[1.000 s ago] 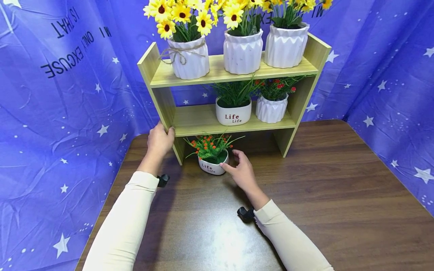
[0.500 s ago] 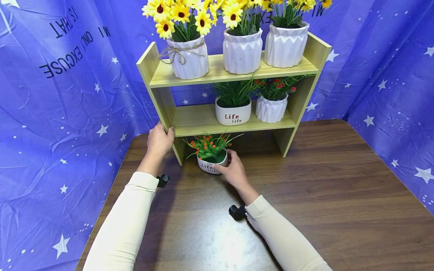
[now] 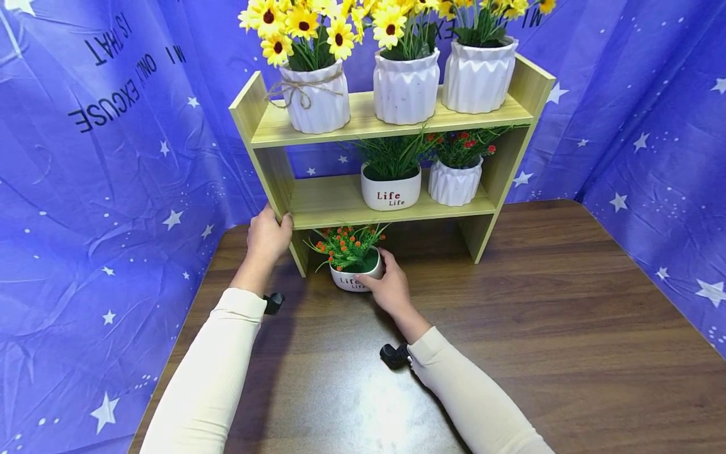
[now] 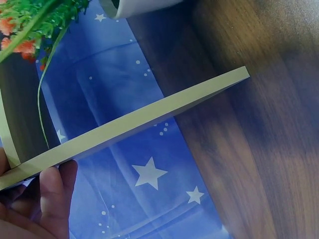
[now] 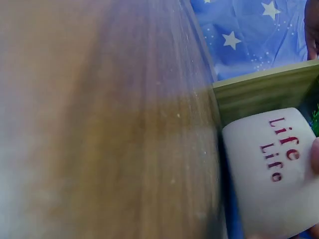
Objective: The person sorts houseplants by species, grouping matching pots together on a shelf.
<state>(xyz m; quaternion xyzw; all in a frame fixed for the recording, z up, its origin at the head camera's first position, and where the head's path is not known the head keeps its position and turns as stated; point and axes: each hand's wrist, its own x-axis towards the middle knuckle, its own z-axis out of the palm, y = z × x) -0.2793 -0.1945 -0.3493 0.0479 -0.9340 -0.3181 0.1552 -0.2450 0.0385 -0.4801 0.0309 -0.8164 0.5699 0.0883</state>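
Note:
At the left side of a light wooden shelf unit (image 3: 336, 202), my left hand (image 3: 268, 236) grips the side panel near the middle board. In the left wrist view, its thumb and fingers (image 4: 54, 194) lie against the panel's edge (image 4: 149, 115). My right hand (image 3: 392, 287) holds a white oval flowerpot (image 3: 343, 280) by its right end, thumb on the front and fingers behind. Orange flowers (image 3: 343, 244) and green blades fill this pot, at the front of the shelf's bottom opening. Red "Life Life" lettering shows on the pot (image 5: 266, 164) in the right wrist view.
Three white fluted pots (image 3: 406, 88) of yellow flowers stand on the top board. A white "Life" pot (image 3: 391, 189) of grass and a fluted pot (image 3: 455, 184) with red flowers share the middle board. Blue starry cloth (image 3: 113, 252) hangs around the brown table (image 3: 567, 328).
My right hand has moved left from beside the flowerpot and taken hold of its right end. The pot's flowers have shifted slightly left. My left hand stays at the shelf panel.

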